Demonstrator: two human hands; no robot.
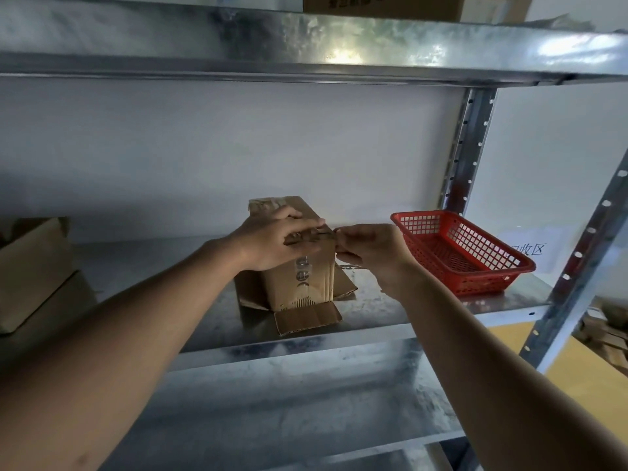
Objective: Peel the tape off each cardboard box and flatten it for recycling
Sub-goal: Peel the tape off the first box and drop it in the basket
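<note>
Dim, soft, glare on shelf (339,52)

Storeroom, galvanized metal shelving (306,338), stored cardboard boxes (30,266), red plastic basket (462,253)

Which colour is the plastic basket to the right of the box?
Red; the basket stands on the metal shelf, seen in the head view.
</note>
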